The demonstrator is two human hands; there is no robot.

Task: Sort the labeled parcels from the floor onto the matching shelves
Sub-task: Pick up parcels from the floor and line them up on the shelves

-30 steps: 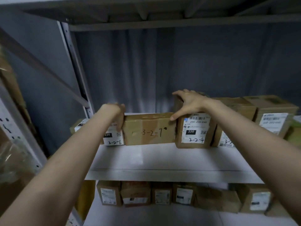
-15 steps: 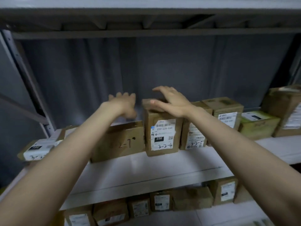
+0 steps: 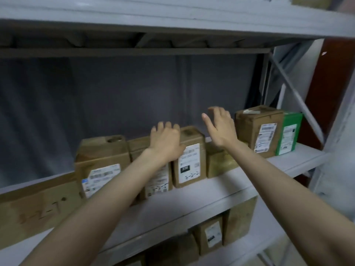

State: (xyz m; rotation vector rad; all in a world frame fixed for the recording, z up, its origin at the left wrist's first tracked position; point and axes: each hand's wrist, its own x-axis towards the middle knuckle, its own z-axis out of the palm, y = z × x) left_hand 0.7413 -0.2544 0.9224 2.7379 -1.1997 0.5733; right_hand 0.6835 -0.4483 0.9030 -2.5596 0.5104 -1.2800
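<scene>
On the shelf the parcel stands upright, seemingly placed. Left hand curls its fingers over its top corner; right hand hovers just beside, fingers spread, holding nothing. Floor is out of view, so what remains cannot be told.

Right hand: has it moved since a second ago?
Yes. The right hand moved rightward along the shelf, away from the 3-2-7 box.
</scene>
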